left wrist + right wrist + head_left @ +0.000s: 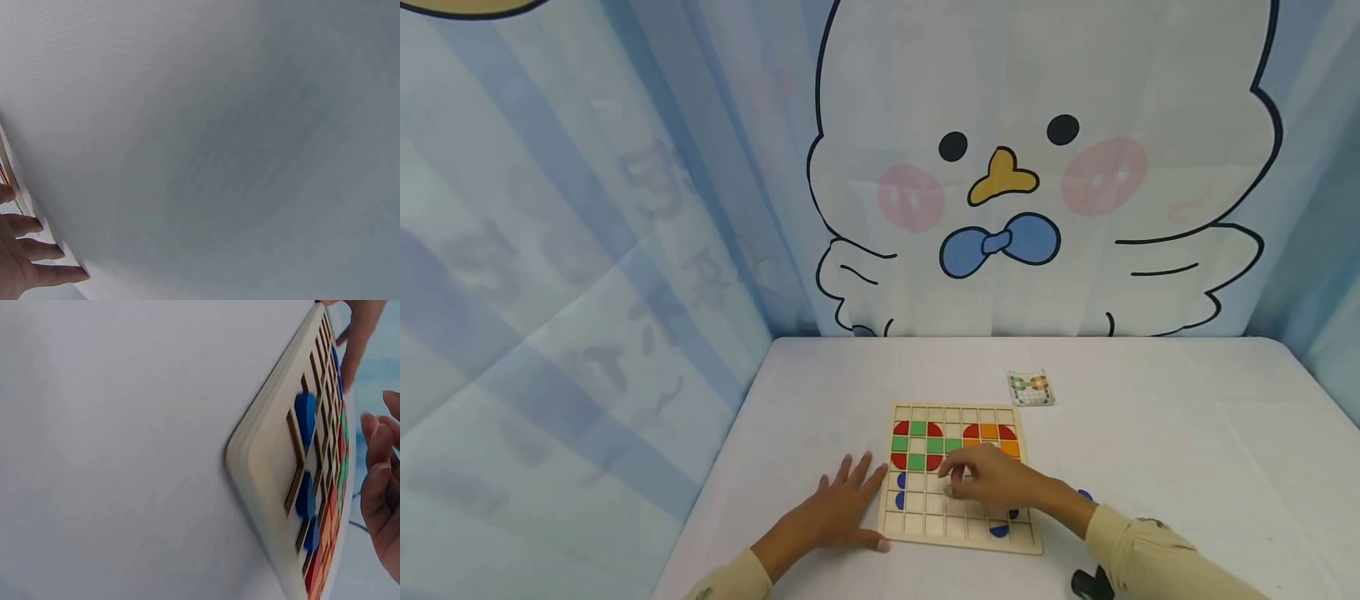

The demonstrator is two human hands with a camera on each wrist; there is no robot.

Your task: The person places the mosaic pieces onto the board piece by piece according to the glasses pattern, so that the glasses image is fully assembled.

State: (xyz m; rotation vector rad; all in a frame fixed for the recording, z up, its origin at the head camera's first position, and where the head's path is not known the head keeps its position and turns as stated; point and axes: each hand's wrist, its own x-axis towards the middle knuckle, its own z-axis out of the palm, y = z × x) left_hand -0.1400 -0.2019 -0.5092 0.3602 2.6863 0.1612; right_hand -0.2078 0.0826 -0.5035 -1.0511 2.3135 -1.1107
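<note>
A wooden grid board (925, 525) lies on the table, with red, green and orange pieces in its upper rows. Blue half-round pieces (901, 500) sit in its left column, and more blue pieces (305, 419) sit near its lower right corner. My left hand (842, 512) is spread flat beside the board, its index finger and thumb at the left edge. Over the middle of the board hovers my right hand (988, 477), fingers loosely bent. No piece shows between its thumb and fingers; in the right wrist view these fingers (377, 447) are apart from the board.
A small pattern card (1031, 388) lies behind the board's far right corner. Right of the board, a blue piece (1085, 494) is partly hidden by the right forearm. A black object (1092, 583) lies at the near edge. Printed curtains (1037, 300) stand behind the white table (1187, 417).
</note>
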